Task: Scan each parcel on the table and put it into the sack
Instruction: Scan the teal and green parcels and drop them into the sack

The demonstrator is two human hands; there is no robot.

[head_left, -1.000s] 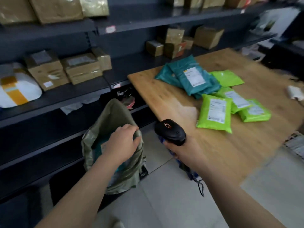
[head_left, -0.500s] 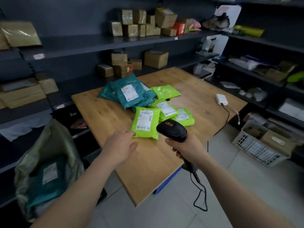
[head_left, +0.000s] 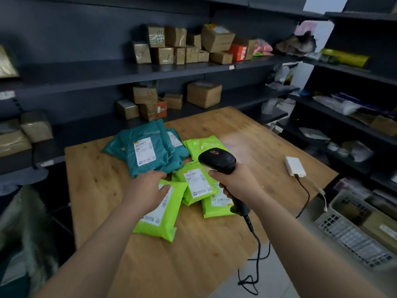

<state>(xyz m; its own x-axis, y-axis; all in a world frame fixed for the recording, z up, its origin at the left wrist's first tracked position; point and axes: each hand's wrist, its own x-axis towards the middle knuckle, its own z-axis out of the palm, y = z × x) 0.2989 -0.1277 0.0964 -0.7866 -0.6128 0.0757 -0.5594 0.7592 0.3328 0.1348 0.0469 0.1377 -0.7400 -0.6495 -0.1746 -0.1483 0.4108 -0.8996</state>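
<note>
Several soft parcels lie on the wooden table [head_left: 214,254]: teal ones [head_left: 148,151] at the back, lime green ones in front. My left hand [head_left: 148,188] hovers open over the top end of the nearest green parcel [head_left: 161,216], fingers spread, holding nothing. My right hand [head_left: 232,186] grips the handle of a black barcode scanner [head_left: 217,160], held above two other green parcels [head_left: 197,183]. Its cable hangs off the table's front edge. The greenish sack [head_left: 23,237] stands blurred at the far left, on the floor.
A small white box [head_left: 294,166] with a cable lies on the table's right side. Dark shelves with cardboard boxes [head_left: 204,93] line the back and right. A white plastic basket [head_left: 352,229] sits on the floor at right.
My left hand left the sack's mouth and swung right across the table to the nearest green parcel. The view turned right with it; the scanner stayed in my right hand.
</note>
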